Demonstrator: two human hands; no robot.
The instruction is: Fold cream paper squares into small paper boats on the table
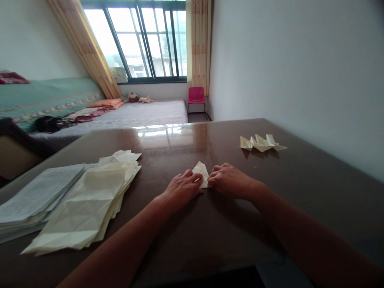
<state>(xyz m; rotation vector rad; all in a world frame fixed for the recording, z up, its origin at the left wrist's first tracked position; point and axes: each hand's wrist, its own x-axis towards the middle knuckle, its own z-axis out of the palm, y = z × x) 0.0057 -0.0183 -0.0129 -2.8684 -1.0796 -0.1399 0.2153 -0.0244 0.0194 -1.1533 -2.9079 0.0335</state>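
A small folded piece of cream paper (200, 170) lies on the dark brown table between my two hands, its pointed end facing away from me. My left hand (184, 185) rests on its left side, with fingers bent over the paper and pressing it to the tabletop. At the right edge, my right hand (228, 180) pinches the paper with its fingertips drawn together. The fingers partly cover the lower folds, so their shape is hidden.
Creased cream sheets (90, 200) are stacked on the left, beside a pile of whitish sheets (45, 192). Several folded paper shapes (262, 143) stand at the right back of the glossy table (168, 240). Beyond are a bed (150, 112) and a pink chair (197, 95).
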